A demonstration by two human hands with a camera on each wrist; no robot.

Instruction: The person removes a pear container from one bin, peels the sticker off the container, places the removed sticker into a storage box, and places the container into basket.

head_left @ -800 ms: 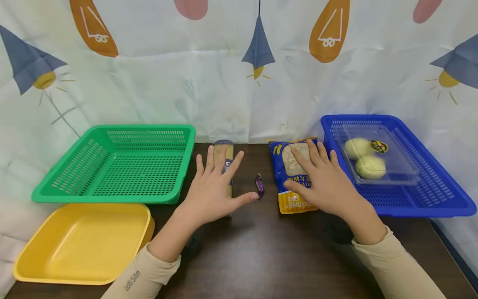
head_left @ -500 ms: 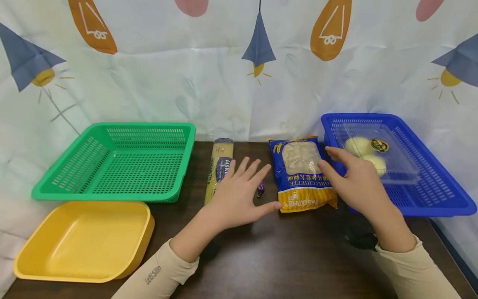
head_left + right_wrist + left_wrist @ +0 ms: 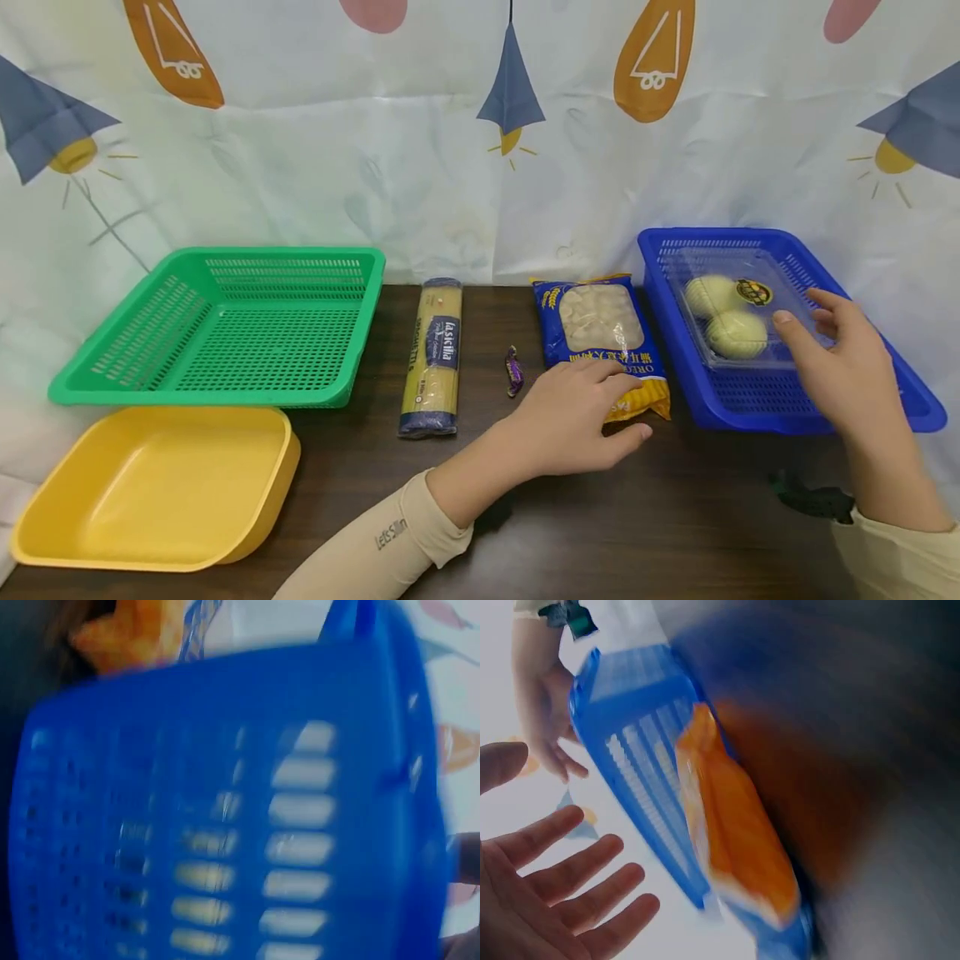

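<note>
Head-camera view of a dark wooden table [image 3: 637, 533]: both your hands have swung to your right within the last second. Your left hand [image 3: 573, 417], which was over the spaghetti, now hangs over the lower part of the blue-and-yellow bag of orecchiette pasta [image 3: 600, 317]; the left wrist view shows its fingers spread, holding nothing. Your right hand [image 3: 851, 358] has moved off the pasta bag and across the blue slotted basket [image 3: 705, 408] to its right side, thumb apart from loosely bent fingers, also holding nothing. Beside that thumb, inside the basket, sits a clear plastic container [image 3: 753, 315] with two pale, round pieces of produce; the right wrist view is badly blurred, so you cannot be sure whether thumb and container touch. The shift uncovers the la sicilia spaghetti packet [image 3: 431, 367], lying lengthwise, and the purple-wrapped candy [image 3: 513, 372] between it and the orecchiette. None of these has been displaced, so the work in hand seems to be at the reaching stage, turned towards the container. To your left, the green basket [image 3: 202, 395] stands behind the yellow tub [image 3: 281, 492].
</note>
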